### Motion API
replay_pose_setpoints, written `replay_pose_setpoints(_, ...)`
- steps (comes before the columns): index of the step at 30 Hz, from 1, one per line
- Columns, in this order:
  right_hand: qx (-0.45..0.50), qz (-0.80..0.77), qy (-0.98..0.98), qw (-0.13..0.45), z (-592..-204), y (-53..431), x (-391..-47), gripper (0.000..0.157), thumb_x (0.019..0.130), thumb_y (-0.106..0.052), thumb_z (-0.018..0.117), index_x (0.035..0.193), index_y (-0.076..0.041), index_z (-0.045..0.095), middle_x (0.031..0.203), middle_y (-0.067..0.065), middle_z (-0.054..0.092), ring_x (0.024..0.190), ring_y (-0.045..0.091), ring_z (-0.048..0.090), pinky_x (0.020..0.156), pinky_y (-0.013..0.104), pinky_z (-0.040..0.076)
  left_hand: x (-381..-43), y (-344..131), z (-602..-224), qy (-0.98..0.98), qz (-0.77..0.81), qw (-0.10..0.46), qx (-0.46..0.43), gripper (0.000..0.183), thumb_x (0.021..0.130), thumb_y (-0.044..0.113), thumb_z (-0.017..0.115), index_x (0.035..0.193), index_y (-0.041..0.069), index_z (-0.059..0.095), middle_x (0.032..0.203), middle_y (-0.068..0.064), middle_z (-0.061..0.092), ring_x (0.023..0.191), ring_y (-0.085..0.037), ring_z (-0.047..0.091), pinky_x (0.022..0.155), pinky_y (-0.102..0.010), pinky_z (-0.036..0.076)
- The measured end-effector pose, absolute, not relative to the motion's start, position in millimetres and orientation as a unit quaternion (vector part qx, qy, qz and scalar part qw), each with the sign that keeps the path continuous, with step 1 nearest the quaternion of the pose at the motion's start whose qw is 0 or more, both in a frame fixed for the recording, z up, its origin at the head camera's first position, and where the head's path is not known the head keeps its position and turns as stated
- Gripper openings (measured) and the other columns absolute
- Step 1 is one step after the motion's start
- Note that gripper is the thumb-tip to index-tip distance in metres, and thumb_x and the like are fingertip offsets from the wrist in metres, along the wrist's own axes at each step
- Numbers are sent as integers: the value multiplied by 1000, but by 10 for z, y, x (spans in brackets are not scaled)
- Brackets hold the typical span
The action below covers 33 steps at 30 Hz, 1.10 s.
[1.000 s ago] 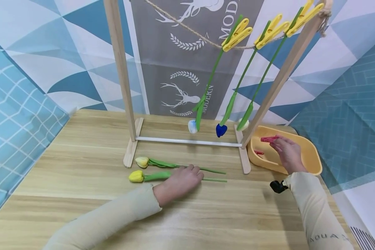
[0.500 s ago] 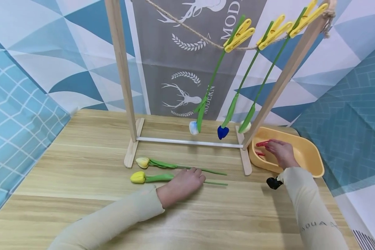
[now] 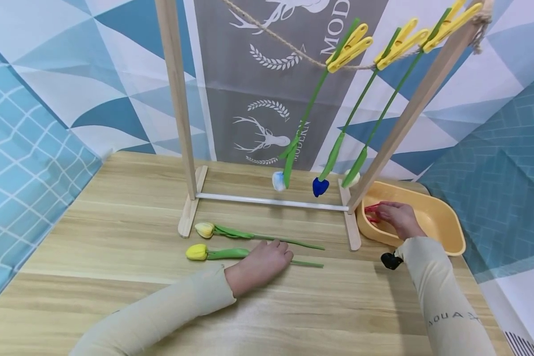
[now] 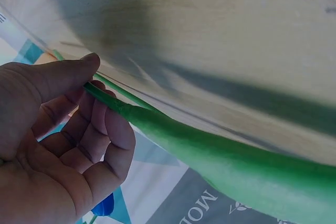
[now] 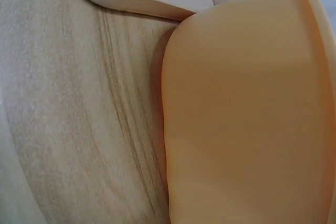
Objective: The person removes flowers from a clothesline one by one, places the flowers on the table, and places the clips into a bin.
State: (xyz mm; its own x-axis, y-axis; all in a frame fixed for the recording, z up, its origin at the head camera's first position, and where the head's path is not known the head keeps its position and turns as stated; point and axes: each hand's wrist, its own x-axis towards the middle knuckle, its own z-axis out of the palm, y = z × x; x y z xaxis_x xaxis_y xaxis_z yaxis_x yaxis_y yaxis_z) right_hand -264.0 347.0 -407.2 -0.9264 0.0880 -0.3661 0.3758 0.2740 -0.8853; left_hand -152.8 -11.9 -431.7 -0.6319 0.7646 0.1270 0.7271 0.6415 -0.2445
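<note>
My left hand (image 3: 262,262) pinches the green stem (image 4: 107,96) of a yellow artificial tulip (image 3: 198,252) lying on the table; the left wrist view shows the thumb and index finger on it. Just beyond lies a pale yellow tulip (image 3: 204,230), its stem running past my fingertips. My right hand (image 3: 399,218) reaches into an orange plastic basin (image 3: 445,225) and holds a red clothespin (image 3: 373,208) at its fingertips. Another red clothespin (image 3: 373,221) lies below it, partly hidden. The right wrist view shows the basin's outer wall (image 5: 241,108), not the hand.
A wooden frame (image 3: 178,99) stands behind the tulips, its white crossbar (image 3: 271,200) low down. Yellow clothespins (image 3: 349,48) hold a light blue tulip (image 3: 279,181), a dark blue tulip (image 3: 320,186) and a white tulip (image 3: 351,179) upside down on its rope (image 3: 276,33).
My right hand has lowered the red clothespin into the basin, moving slightly left, toward the other clothespin. The left hand stays on the yellow tulip's stem. The head view has shifted slightly.
</note>
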Motion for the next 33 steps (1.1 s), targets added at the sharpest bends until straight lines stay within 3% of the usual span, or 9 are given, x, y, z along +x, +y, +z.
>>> replay_pose_setpoints(7,156,-520,826,148,-4082,3457,-2666,58,96,-23,50,138,12,30,88,-9,56,77,-3,60,81,19,52,-1541,-129,-4345,-901,80,105,-413,13,86,7,58,95,16,62,89,1,59,79,-13,56,58,-27,49)
replay_pose_setpoints(13,156,-422,880,154,-4105,3428,-2703,52,95,-22,51,133,12,40,113,18,53,81,8,58,73,19,52,-1552,-158,-4354,-899,86,119,-412,13,84,8,60,93,16,63,87,1,59,77,-12,57,57,-27,49)
replay_pose_setpoints(17,157,-395,890,167,-4125,3421,-2729,51,94,-20,52,130,13,41,121,27,48,85,16,57,69,17,51,-1561,-174,-4362,-901,82,117,-410,13,83,7,61,92,16,62,87,1,59,77,-13,57,55,-27,48)
replay_pose_setpoints(33,108,-276,936,189,-4094,3416,-2713,52,90,-23,55,124,15,45,112,29,53,88,26,54,67,21,45,-1575,-220,-4353,-916,48,82,-391,13,83,6,59,93,14,62,90,-1,60,82,-16,59,57,-31,49)
